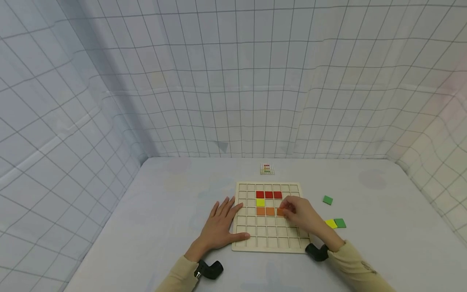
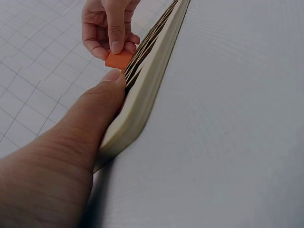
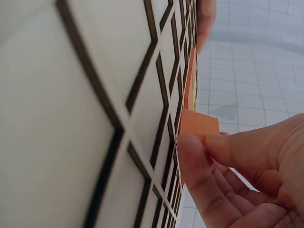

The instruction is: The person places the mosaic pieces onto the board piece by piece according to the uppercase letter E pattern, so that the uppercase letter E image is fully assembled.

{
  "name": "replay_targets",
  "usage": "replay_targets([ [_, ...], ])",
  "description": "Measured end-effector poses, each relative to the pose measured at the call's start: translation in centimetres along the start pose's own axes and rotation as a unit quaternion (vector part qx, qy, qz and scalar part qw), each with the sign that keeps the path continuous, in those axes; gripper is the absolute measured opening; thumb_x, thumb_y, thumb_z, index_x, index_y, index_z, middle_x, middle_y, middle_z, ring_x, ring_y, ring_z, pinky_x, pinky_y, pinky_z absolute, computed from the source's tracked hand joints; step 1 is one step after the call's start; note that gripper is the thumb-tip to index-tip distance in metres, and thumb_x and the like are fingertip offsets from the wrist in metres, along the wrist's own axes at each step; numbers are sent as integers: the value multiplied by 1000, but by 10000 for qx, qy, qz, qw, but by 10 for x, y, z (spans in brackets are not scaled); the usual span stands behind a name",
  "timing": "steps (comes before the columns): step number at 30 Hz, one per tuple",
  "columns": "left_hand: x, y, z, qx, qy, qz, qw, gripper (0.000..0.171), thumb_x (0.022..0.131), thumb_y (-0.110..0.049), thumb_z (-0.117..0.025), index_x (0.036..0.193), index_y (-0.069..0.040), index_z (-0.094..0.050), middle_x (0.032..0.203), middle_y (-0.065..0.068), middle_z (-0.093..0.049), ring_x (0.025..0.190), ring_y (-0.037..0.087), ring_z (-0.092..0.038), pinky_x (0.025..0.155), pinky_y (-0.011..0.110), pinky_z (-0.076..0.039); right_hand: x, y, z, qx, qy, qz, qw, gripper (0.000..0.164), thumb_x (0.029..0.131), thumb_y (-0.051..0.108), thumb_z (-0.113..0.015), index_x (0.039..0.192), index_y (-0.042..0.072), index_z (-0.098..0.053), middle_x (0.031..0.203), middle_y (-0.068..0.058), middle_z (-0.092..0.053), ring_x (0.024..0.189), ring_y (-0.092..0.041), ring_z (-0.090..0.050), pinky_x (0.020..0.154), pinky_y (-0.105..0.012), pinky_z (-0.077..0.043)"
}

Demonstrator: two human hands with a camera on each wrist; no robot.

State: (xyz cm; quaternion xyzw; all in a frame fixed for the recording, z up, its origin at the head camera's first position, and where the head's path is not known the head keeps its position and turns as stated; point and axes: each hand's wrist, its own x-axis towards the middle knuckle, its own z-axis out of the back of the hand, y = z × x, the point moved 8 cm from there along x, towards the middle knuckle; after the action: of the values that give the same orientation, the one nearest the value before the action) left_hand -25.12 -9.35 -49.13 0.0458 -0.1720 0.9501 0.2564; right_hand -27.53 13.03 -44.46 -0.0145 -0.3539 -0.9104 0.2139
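A pale wooden grid board (image 1: 266, 243) lies on the table. Three red tiles (image 1: 268, 194) fill cells in an upper row, a yellow tile (image 1: 260, 202) sits below the leftmost, and two orange tiles (image 1: 265, 211) lie under that. Between thumb and fingers my right hand (image 1: 300, 213) pinches another orange tile (image 3: 197, 123), tilted against the grid just right of the two orange ones. Spread flat, my left hand (image 1: 219, 225) rests at the board's left edge, its thumb (image 2: 90, 109) on the lower left corner.
Right of the board lie a green tile (image 1: 327, 200), a yellow tile (image 1: 331, 224) and another green tile (image 1: 340, 223). Behind the board is a small card (image 1: 267, 169) with a coloured grid pattern. Gridded white curtains (image 1: 233, 81) surround the table.
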Motion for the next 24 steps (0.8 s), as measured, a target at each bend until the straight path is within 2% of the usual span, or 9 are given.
replay_targets([
  [7,0,0,0,-6,2,-11,10000,95,78,-76,-50,151,-21,-28,156,8,-18,143,24,-8,113,44,0,4,3,0,-70,-39,-9,10000,14,82,-5,-70,85,8,-64,76,6,-57,68,-11,-50,60,-25,-47],
  [16,-1,-2,2,-34,-86,-90,9999,94,78,-75,-51,150,-18,-30,155,10,-20,143,27,-10,113,48,-3,4,-3,-5,-570,137,-454,9972,14,82,0,-70,88,11,-65,83,4,-57,72,-11,-52,63,-28,-47],
  [24,0,-2,2,-6,-63,-57,10000,95,78,-77,-50,150,-19,-30,156,9,-19,143,26,-10,113,46,-1,0,0,-2,-869,38,-239,9959,11,82,4,-71,91,11,-69,91,3,-57,72,-10,-50,64,-28,-47],
])
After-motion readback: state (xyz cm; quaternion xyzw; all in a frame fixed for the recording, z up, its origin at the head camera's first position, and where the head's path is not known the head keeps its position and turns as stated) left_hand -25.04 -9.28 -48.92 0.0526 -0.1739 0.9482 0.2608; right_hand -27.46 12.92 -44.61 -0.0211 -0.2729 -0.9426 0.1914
